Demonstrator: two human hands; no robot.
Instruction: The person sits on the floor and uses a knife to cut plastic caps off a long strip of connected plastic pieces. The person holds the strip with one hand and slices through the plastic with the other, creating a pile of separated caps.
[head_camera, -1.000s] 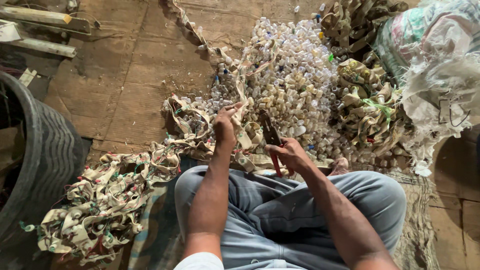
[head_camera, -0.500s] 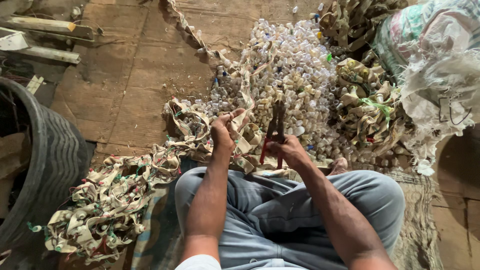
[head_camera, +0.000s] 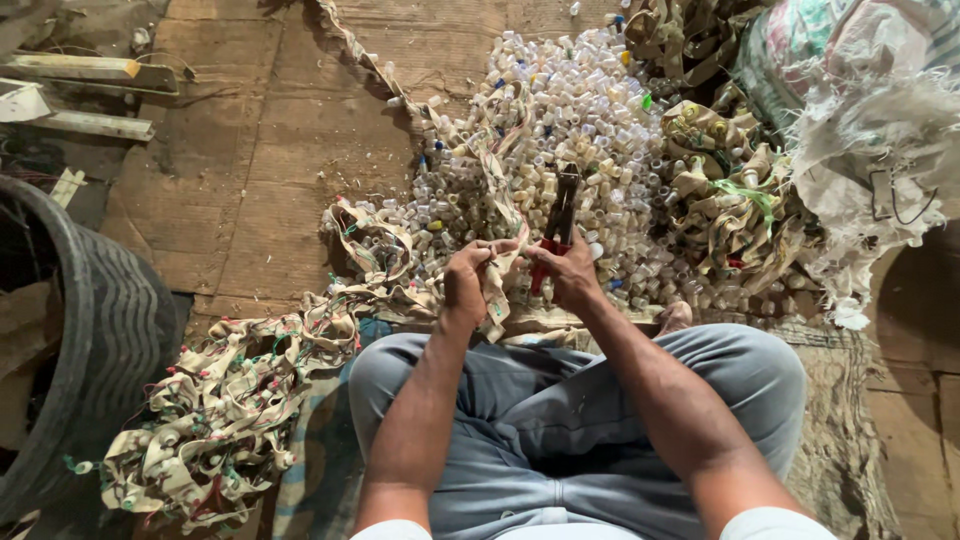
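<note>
I sit cross-legged in grey trousers. My right hand (head_camera: 568, 275) grips red-handled pliers (head_camera: 560, 215) whose dark jaws point up and away from me. My left hand (head_camera: 468, 280) pinches a beige fabric strip (head_camera: 497, 215) studded with small sockets and thin wires. Both hands meet just above my knees, almost touching. The strip runs from my left hand up across a heap of small whitish plastic caps (head_camera: 575, 110) right in front of them.
A tangled mound of beige strips with coloured wires (head_camera: 225, 400) lies at my left knee. More bundled strips (head_camera: 725, 190) and frayed white sacks (head_camera: 870, 130) crowd the right. A black tyre (head_camera: 95, 330) stands at the left edge, and flattened cardboard (head_camera: 260, 170) covers the floor.
My hands have drawn closer together. The pliers have swung upright and slightly forward over the caps, and my left hand has shifted its hold on the strip.
</note>
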